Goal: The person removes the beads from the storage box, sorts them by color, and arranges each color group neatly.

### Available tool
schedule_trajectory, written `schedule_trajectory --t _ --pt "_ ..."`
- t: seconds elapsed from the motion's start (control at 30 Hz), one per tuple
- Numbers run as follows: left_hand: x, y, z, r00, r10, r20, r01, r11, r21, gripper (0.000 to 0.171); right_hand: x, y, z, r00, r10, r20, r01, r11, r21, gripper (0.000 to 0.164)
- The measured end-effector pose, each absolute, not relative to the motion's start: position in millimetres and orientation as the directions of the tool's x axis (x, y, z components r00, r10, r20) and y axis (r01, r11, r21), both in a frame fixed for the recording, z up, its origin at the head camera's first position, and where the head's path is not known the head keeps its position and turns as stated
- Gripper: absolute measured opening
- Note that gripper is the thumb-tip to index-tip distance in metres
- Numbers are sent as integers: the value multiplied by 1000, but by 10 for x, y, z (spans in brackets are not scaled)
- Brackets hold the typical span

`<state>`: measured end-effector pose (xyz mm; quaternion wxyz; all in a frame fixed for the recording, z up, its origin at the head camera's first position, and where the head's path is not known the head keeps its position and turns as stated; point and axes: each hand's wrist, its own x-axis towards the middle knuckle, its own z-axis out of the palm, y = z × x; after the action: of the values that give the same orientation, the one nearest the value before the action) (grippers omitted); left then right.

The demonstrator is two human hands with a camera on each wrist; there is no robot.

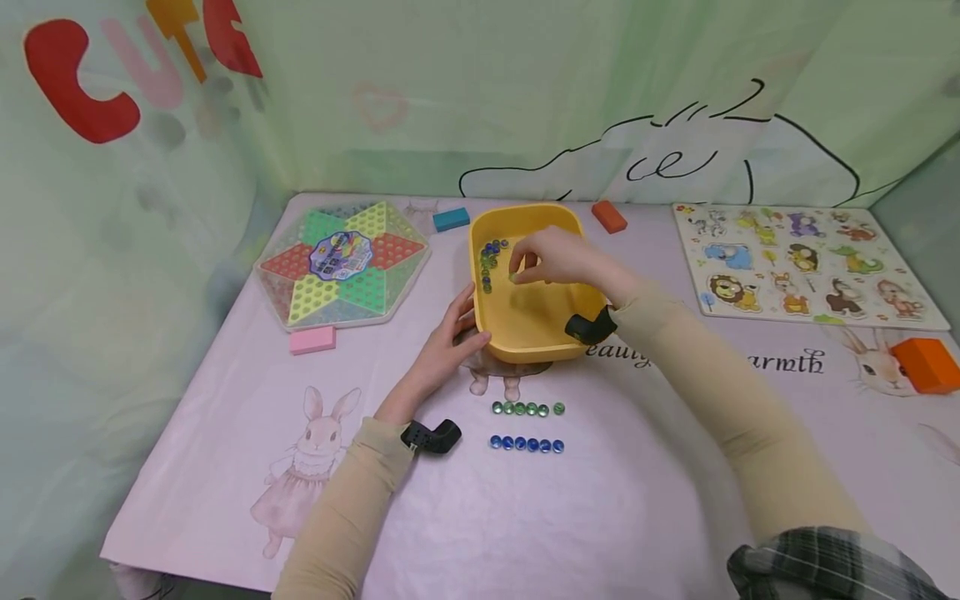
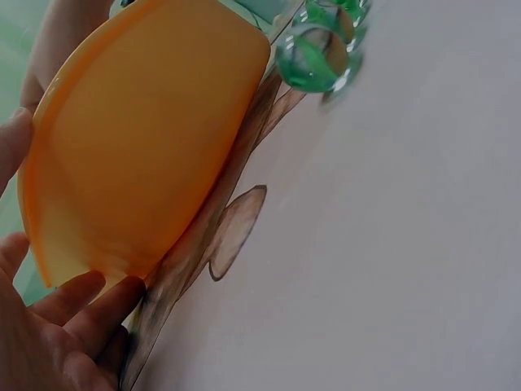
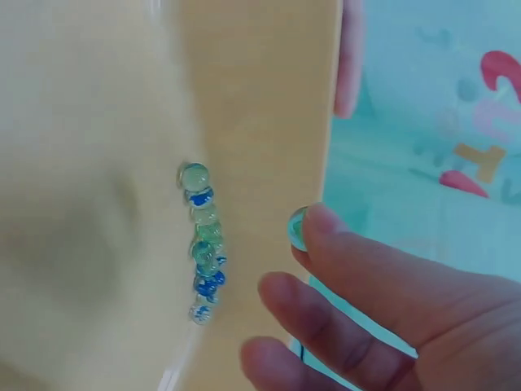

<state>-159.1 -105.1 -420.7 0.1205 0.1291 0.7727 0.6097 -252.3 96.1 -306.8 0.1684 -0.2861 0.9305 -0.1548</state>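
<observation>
My right hand (image 1: 553, 255) is over the yellow plastic bin (image 1: 536, 350), pinching a green marble (image 3: 298, 229) between thumb and index finger. Below it, several green and blue glass marbles (image 3: 205, 236) lie in a line along the bin's left wall. Against the outside of the bin at its near left corner rests my left hand (image 1: 442, 350), its fingers spread along the wall and fairly straight. On the table in front of the bin are a row of green marbles (image 1: 521, 408) and, nearer, a row of blue marbles (image 1: 533, 445).
A star-patterned Chinese checkers board (image 1: 382, 307) lies left, with a pink block (image 1: 312, 340) before it. A blue block (image 1: 451, 219) and a red block (image 1: 609, 217) flank the bin's far end. Right are an animal puzzle board (image 1: 810, 262) and an orange block (image 1: 927, 365).
</observation>
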Motion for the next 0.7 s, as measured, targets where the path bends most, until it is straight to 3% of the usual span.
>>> schedule_trajectory --t 0.5,0.7 --pt "-1584 -1046 -4162 -934 355 -31 53 224 973 71 -2087 1319 -2946 -816 -568 -108 -484 774 -407 15" --pt "-1501 -1035 -3970 -927 373 -45 42 223 974 71 -1892 1485 -2980 -842 -535 -73 -456 777 -433 17"
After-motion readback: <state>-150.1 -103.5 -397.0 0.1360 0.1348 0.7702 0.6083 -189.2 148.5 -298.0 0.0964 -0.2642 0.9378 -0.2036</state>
